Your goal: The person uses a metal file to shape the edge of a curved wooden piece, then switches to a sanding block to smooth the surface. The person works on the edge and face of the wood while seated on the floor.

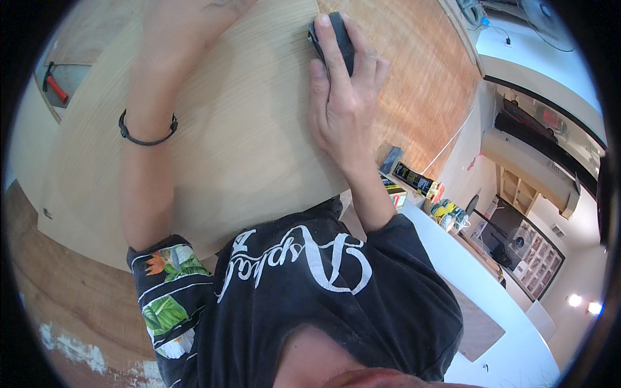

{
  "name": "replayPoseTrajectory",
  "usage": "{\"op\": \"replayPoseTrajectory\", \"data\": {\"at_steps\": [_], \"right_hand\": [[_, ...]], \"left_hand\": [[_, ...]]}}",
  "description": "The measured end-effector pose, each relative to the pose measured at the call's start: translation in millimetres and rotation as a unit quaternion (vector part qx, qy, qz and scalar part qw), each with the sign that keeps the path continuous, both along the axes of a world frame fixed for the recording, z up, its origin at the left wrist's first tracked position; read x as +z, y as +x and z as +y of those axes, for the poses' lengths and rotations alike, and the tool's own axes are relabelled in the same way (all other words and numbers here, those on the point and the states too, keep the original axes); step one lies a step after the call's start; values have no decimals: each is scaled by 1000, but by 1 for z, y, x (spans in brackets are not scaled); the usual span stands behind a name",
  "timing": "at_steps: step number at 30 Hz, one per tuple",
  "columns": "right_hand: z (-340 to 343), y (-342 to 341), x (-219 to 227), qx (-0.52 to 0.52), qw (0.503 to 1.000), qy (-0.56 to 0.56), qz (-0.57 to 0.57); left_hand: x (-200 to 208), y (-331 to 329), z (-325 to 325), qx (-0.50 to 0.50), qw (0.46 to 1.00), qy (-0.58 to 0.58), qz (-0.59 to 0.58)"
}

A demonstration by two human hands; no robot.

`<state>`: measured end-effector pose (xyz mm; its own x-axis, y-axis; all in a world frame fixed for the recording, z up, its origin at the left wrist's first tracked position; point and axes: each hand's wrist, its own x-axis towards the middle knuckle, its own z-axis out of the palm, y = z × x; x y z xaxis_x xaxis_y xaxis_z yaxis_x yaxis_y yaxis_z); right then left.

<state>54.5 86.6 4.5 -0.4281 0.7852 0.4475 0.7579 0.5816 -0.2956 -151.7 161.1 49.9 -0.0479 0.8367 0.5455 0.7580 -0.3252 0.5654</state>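
A pale wood-grain panel (pixel 252 129) lies in front of me under both arms. At its right edge, my right hand (pixel 346 84) is closed around a black sanding block (pixel 341 42), with the fingers over its top and the thumb at its near side. The block rests against the panel's edge. My left hand (pixel 194 22) reaches over the panel's far left part, blurred and cut off by the upper border, so its fingers are hidden. A dark bracelet (pixel 147 141) circles the left wrist.
A red-handled hammer (pixel 57 89) lies beyond the panel's left side. Right of my right forearm are a grey block (pixel 391 159), a black-and-gold tube (pixel 414 179) and a yellow box (pixel 393 192). Brown plywood (pixel 420 84) extends along the panel's right.
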Motion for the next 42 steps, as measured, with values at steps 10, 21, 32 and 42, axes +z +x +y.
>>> {"op": "replayPoseTrajectory", "data": {"at_steps": [10,21,32,42], "right_hand": [[2,0,-4,17,999,23,20],[5,1,-5,17,999,-23,33],[-2,1,-6,22,998,-4,50],[-5,4,-9,35,996,44,63]], "left_hand": [[2,1,-4,12,1000,8,-2],[10,-4,0,-4,999,-51,2],[5,-4,1,8,1000,-27,5],[-4,-5,1,16,1000,6,-8]]}}
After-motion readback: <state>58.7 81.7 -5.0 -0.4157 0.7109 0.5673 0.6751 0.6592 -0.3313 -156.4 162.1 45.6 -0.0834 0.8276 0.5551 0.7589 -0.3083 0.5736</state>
